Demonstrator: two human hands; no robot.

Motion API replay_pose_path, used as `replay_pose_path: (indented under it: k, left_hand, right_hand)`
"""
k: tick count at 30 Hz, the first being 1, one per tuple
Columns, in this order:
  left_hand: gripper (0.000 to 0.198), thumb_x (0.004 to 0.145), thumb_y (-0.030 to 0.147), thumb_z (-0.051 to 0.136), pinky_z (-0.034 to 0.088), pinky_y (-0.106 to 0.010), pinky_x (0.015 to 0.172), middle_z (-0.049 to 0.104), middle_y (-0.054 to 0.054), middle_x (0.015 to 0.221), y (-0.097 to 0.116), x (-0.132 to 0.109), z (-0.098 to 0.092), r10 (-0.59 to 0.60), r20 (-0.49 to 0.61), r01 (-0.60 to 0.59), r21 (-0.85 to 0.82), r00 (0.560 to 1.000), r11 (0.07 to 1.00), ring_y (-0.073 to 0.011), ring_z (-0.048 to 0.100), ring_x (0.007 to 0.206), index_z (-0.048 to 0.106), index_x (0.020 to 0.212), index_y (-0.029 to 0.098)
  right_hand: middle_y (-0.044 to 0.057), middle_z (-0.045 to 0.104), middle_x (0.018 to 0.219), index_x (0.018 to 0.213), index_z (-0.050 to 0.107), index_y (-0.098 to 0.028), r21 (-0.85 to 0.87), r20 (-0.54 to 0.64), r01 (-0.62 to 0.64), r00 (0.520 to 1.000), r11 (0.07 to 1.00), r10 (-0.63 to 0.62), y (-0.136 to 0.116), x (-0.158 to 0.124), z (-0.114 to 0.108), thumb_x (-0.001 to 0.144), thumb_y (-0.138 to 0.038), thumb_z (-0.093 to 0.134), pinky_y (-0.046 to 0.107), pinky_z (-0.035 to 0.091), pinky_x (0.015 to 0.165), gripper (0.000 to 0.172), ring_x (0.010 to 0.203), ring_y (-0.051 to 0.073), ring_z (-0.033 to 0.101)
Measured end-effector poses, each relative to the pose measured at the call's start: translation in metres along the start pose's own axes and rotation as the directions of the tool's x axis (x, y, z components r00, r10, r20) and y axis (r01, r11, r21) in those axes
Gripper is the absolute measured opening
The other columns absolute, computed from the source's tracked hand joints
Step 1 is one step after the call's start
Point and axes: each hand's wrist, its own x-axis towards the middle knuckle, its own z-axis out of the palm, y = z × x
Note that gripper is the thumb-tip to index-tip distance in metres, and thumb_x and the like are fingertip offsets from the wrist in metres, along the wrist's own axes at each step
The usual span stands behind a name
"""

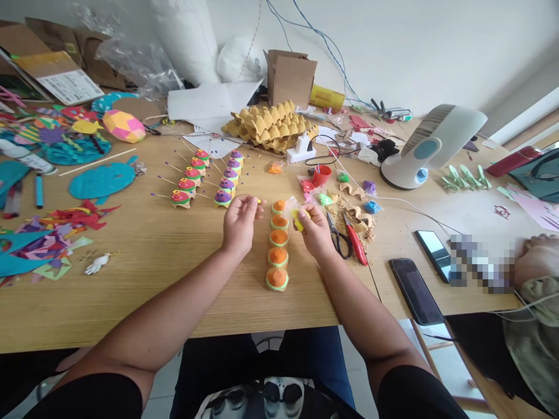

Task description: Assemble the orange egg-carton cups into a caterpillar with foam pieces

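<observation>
My left hand (239, 226) is closed in a pinch on a small bit of yellow modelling clay (259, 201). My right hand (318, 234) grips a clear bag of yellow clay (300, 221), the yellow lump showing between thumb and fingers. Between my hands an egg-carton strip (278, 256) stands on the table, its cups topped with orange domes and ringed with pale green; its far end is close to the bag. Behind my left hand stand two finished-looking strips, a red-and-green one (187, 184) and a purple one (227, 183), both stuck with pins.
Scissors (339, 235) and a red-handled cutter (356, 240) lie beside my right hand. Clay packets and a red cup (322, 175) are beyond. Egg cartons (273, 128) are stacked at the back. A fan (430, 148) and phones (414, 291) are right, near another person's hand (537, 262).
</observation>
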Motion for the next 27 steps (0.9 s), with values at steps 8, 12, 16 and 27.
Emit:
replay_pose_path:
  k: [8,12,16,27]
  left_hand:
    - [0.06,0.076,0.042,0.087,0.06,-0.032,0.087,0.074,-0.003,0.099,-0.007,-0.014,0.003,0.005,0.312,-0.031,0.077,0.95,0.997,-0.0171,0.073,0.094,0.053,0.121,0.023]
    - [0.052,0.077,0.039,0.086,0.061,-0.032,0.085,0.072,0.001,0.086,-0.005,-0.013,0.004,0.006,0.284,-0.027,0.069,0.959,0.997,-0.016,0.073,0.086,0.054,0.115,0.023]
    - [0.049,0.077,0.038,0.085,0.06,-0.03,0.083,0.069,0.003,0.083,-0.002,-0.013,0.004,-0.015,0.306,0.003,0.039,0.952,0.999,-0.0143,0.072,0.081,0.054,0.111,0.023]
    - [0.047,0.081,0.038,0.082,0.058,-0.029,0.08,0.073,-0.001,0.088,0.001,-0.015,0.003,0.001,0.376,-0.042,0.1,0.926,0.994,-0.0154,0.072,0.085,0.055,0.116,0.022]
  right_hand:
    - [-0.002,0.062,0.09,0.092,0.053,-0.025,-0.146,0.149,0.019,0.989,0.989,0.003,-0.003,-0.007,0.005,0.078,-0.048,0.084,0.025,0.051,0.075,0.041,0.081,0.013,0.058]
    - [0.001,0.067,0.104,0.104,0.055,-0.027,-0.161,0.191,0.01,0.981,0.987,0.021,-0.005,-0.008,0.007,0.077,-0.049,0.084,0.03,0.054,0.088,0.045,0.097,0.017,0.064]
    - [0.003,0.071,0.109,0.111,0.067,-0.027,-0.242,0.234,0.04,0.972,0.969,0.019,-0.004,-0.006,0.004,0.081,-0.054,0.079,0.034,0.053,0.095,0.043,0.104,0.02,0.065]
    - [0.002,0.069,0.09,0.089,0.069,-0.025,-0.316,0.18,0.164,0.977,0.935,-0.111,-0.004,-0.006,0.003,0.088,-0.054,0.074,0.035,0.053,0.087,0.029,0.087,0.018,0.064]
